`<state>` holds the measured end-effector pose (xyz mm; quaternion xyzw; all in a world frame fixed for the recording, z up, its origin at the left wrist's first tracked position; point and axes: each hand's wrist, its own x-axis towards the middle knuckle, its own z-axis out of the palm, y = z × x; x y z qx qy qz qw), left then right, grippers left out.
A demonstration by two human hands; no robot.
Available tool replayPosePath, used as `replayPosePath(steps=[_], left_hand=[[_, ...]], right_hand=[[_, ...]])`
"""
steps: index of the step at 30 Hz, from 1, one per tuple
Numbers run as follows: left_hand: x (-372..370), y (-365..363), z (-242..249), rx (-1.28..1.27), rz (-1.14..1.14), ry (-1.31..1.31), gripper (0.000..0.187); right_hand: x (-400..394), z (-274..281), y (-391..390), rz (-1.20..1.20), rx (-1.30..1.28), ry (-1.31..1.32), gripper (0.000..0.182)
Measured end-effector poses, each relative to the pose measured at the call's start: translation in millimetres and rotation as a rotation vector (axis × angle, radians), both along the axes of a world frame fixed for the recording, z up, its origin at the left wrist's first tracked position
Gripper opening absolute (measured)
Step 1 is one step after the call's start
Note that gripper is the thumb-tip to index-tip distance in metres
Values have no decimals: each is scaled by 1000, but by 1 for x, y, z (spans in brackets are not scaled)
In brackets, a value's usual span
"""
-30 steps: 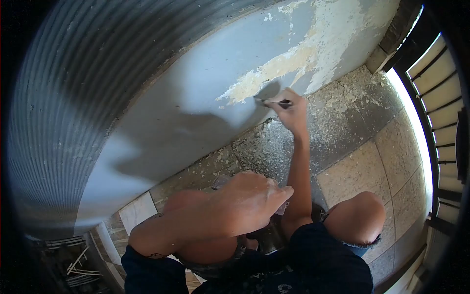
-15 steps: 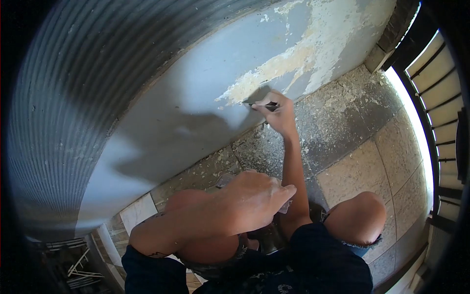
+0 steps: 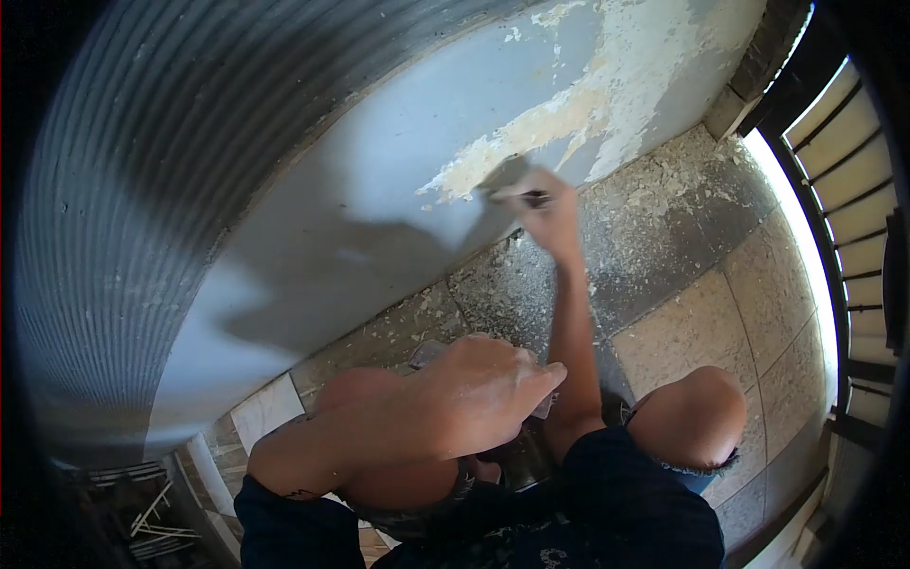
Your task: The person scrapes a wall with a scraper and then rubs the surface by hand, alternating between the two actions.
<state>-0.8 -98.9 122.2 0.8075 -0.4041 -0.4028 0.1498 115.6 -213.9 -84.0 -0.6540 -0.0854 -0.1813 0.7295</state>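
My right hand, blurred by motion, is closed on a small flat scraper at the low part of the wall. Its edge is right by the lower end of a peeled, cream-coloured patch in the grey-blue paint. A dark shadow of the hand falls on the wall there. Nearer to me, my dusty left hand is curled above my knee with its thumb pointing right. Greyish, partly see-through bits stick out beside it; what it holds is mostly hidden, and I cannot tell what it is.
Paint flakes litter the floor tiles along the wall's foot. A barred gate stands to the right. Ribbed grey wall covering rises at the left. A dark rack with pale sticks is at the lower left.
My right hand has shifted slightly to the right along the wall with the scraper. My left hand has moved only a little to the left.
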Motion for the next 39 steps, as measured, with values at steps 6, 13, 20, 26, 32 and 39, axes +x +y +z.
replayPosePath(steps=[6,13,20,26,32,39], left_hand=[[1,-3,0,13,-2,-32,45],[-1,-5,-3,-31,4,-23,42],[0,-5,-3,4,-2,-7,42],[0,-2,-10,4,-4,-84,39],[1,-1,-11,9,42,-86,31],[-1,-6,-2,-41,35,-61,69]], right_hand=[[-5,3,1,24,-127,62,9],[-6,1,12,30,-110,40,9],[-4,0,10,54,-27,70,9],[-6,3,6,38,2,68,11],[-6,6,12,58,-132,60,11],[-5,7,13,40,-171,-33,9]])
